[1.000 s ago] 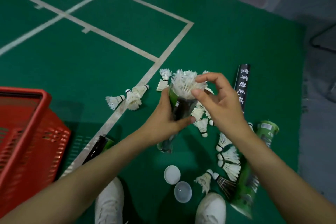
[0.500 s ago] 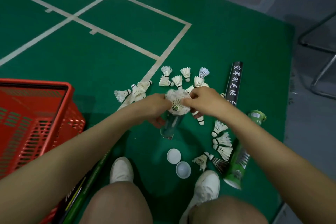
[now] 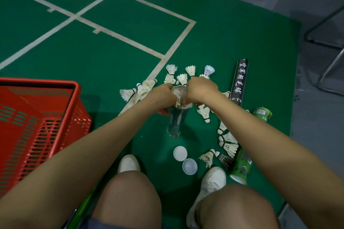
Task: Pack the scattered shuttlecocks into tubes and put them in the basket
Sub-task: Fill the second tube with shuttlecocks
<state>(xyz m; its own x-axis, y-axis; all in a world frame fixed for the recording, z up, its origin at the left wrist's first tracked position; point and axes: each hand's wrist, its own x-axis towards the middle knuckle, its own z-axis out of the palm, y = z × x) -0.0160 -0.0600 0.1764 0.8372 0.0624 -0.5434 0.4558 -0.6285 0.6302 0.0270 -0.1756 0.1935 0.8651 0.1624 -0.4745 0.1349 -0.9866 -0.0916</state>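
Tube [image 3: 176, 121], upright: left hand [image 3: 163, 96] grips its top; right hand [image 3: 202, 89] curled at mouth, grasp unclear. Basket [image 3: 37, 117], 9 o'clock; shuttlecocks [image 3: 190, 70], 12.

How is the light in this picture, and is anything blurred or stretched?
Head view: dim, even light; soft shadow beside the basket; the shuttlecock in the held tube looks smeared; letters on the black tube are sharp; arms and knees look stretched at the bottom.

My left hand [image 3: 163, 96] gripped the upright tube [image 3: 176, 121]; my right hand [image 3: 201, 89] curled on the shuttlecock [image 3: 179, 97] in its mouth, loose shuttlecocks [image 3: 204, 114] lying around.
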